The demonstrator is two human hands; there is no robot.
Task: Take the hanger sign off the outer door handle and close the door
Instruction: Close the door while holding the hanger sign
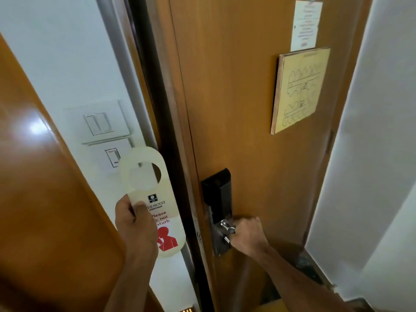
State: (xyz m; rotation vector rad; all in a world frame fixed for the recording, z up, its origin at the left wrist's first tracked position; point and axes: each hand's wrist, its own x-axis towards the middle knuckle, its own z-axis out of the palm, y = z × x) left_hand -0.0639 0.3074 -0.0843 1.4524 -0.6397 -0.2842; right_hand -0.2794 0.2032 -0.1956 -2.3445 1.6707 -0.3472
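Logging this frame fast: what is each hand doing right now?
Left hand: closed, holding the hanger sign.
Right hand: closed around the door handle.

Hanger sign (pixel 155 206), at 7 o'clock: "PRESIDENT", "AHMEDABAD" under small dark logo; red "Please", "not", "sturb" partly hidden by left hand (pixel 135 224). Paper notice (pixel 306 25) and framed plan (pixel 299 91), 1 o'clock: print unreadable.

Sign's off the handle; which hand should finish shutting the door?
Right. The right hand already grips the lever handle on the door, while the left hand is busy holding the hanger sign.
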